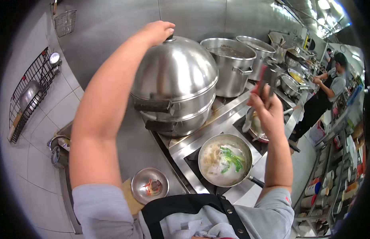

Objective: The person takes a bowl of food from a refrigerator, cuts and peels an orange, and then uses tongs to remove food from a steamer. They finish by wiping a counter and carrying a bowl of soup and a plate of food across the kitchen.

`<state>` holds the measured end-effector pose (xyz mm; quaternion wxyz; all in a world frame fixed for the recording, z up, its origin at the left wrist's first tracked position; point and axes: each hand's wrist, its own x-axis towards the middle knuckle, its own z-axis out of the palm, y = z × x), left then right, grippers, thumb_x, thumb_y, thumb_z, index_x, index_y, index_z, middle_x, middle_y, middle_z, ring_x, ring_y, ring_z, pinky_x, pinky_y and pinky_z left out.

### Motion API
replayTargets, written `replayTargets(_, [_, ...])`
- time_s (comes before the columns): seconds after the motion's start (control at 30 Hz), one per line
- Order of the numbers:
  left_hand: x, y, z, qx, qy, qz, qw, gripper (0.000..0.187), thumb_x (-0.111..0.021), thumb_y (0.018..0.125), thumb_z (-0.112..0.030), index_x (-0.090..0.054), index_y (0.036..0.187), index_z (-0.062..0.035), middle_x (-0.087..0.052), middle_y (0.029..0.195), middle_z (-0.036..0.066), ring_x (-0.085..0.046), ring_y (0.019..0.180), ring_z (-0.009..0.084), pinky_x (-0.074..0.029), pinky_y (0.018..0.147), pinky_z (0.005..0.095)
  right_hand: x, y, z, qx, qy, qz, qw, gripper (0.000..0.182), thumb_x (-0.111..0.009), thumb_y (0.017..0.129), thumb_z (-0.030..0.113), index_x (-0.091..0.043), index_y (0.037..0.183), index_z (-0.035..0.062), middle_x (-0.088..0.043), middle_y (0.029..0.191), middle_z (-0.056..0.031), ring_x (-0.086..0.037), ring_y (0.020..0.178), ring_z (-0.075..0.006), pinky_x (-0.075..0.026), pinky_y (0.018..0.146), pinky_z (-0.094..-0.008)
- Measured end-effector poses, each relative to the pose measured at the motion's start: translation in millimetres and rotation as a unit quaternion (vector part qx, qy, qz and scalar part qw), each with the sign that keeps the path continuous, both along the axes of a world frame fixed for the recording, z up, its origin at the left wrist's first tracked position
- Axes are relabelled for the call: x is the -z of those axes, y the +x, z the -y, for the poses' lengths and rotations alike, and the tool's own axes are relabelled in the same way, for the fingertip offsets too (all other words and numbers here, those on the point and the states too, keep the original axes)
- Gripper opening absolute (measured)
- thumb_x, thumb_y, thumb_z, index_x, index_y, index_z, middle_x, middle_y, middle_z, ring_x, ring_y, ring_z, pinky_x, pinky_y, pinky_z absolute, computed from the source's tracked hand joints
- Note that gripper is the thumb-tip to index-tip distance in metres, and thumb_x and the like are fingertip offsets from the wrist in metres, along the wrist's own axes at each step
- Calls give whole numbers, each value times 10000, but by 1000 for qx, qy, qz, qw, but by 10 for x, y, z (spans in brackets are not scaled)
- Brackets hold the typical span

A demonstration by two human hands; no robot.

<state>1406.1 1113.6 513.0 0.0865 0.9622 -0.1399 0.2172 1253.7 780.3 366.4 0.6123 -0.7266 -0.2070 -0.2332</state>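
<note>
In the head view, your left hand (pixel 158 32) lies over the domed lid (pixel 175 69) of the stacked steamer (pixel 191 109), covering its knob, so you cannot tell whether it grips; your right hand (pixel 269 113) is closed around a red-and-dark tool (pixel 265 79), too blurred to identify. Before you on the steel stove (pixel 193 144) sits a pan (pixel 203 172) of greens (pixel 232 159), its handle end hidden behind your right arm, with a steel wall (pixel 121 24) behind, white tiles (pixel 31 163) left, and a co-worker (pixel 325 95) far right.
</note>
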Motion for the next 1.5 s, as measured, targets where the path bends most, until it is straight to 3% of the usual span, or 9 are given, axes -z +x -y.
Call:
replayTargets(0.17, [162,577,132,-127,27,-90,988,355,-472,945,-278,-555,1277,-186,-559,1286,89,-519,1174,276,-397,1003,393,-32,-5,342,-18,-13,-87,996,143,-605,887,79,-553,994,1,-572,849,-24,-583,789,-119,-480,741,-267])
replayTargets(0.27, [193,796,78,-110,22,-67,991,333,-516,911,-248,-597,1222,-163,-599,1228,88,-552,1132,273,-426,970,395,10,64,353,-30,1,-95,995,165,-627,880,89,-557,1005,6,-582,865,-23,-595,819,-122,-474,751,-264])
replayTargets(0.5, [-2,604,-84,-52,4,-48,997,321,-583,817,-230,-633,1107,-102,-660,1019,75,-610,947,210,-483,856,364,-309,594,268,17,55,76,995,142,-610,897,98,-572,1009,19,-636,882,-41,-614,870,-139,-470,787,-273])
replayTargets(0.63, [-183,1253,-1353,45,-174,-60,982,335,-591,847,-256,-625,1145,-106,-646,1055,38,-589,968,142,-473,851,315,-766,779,353,24,181,213,960,190,-566,929,151,-535,1045,4,-652,884,-114,-647,882,-207,-494,833,-325])
replayTargets(0.73, [-413,624,-1634,20,-191,3,981,350,-558,900,-286,-607,1208,-128,-628,1099,9,-574,1005,133,-449,888,295,-939,1038,476,-72,270,281,918,197,-556,931,146,-521,1046,-10,-635,900,-167,-648,890,-266,-518,900,-475])
replayTargets(0.83, [-436,169,-1799,-13,-221,33,975,361,-541,921,-302,-595,1238,-138,-623,1117,1,-564,1028,122,-440,907,293,-1000,1263,400,-106,305,265,909,199,-566,927,159,-525,1032,-5,-635,903,-159,-648,901,-255,-529,889,-484])
replayTargets(1.03, [-390,-48,-2112,-4,-302,48,952,355,-536,937,-299,-589,1247,-134,-619,1140,-10,-576,1023,99,-446,908,263,-792,1750,-200,-140,311,173,924,246,-594,914,189,-532,1078,16,-644,938,-120,-643,915,-230,-544,816,-389])
replayTargets(1.3, [-355,-114,-2073,27,-300,45,953,355,-533,941,-306,-590,1245,-132,-624,1130,-13,-572,1035,93,-441,917,265,-858,1650,-455,-208,342,188,897,200,-595,906,167,-544,1014,7,-616,859,-121,-634,831,-248,-545,809,-427])
replayTargets(1.5, [-354,-143,-2043,23,-306,47,951,366,-519,947,-311,-572,1267,-141,-611,1162,-11,-555,1072,94,-428,933,271,-806,1917,-539,-152,227,125,954,226,-620,897,191,-557,1058,45,-651,872,-85,-647,821,-205,-504,728,-292])
